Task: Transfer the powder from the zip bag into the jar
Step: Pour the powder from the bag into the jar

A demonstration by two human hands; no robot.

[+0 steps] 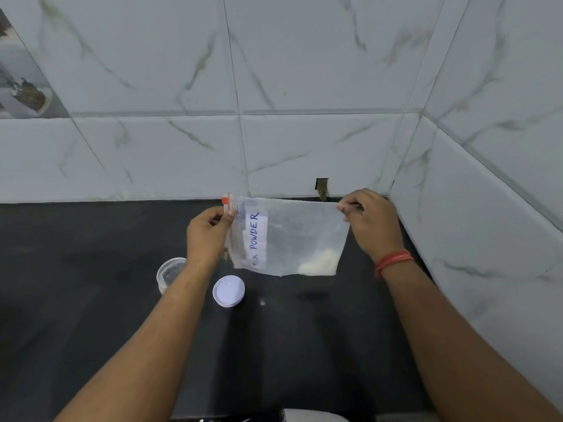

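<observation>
1. We hold the zip bag (pixel 289 236) up above the black counter (pixel 91 300), stretched sideways between both hands, its slider end toward the left.
2. Our left hand (pixel 207 236) has its fingers (pixel 228 215) pinched on the bag's left edge, just below the orange slider (pixel 225 200); our right hand (pixel 371 223) pinches the opposite upper corner.
3. The powder (pixel 320 264) is a small pale heap slumped into the bag's lower right corner (most of the film looks empty).
4. The jar (pixel 170 274) stands open on the counter, below and left of the bag, partly hidden by our left forearm; its white lid (pixel 228 291) lies just below the bag's lower left corner.
5. We judge the bag light, limp and slippery: thin film that will sag and fold wherever it is not held taut.
6. The firmest hold is on the stiffer zip strip, so we would keep one pinch there and support the powder corner when tipping toward the jar.
7. Powder may cling to the film, so a gentle shake is likely needed.
</observation>
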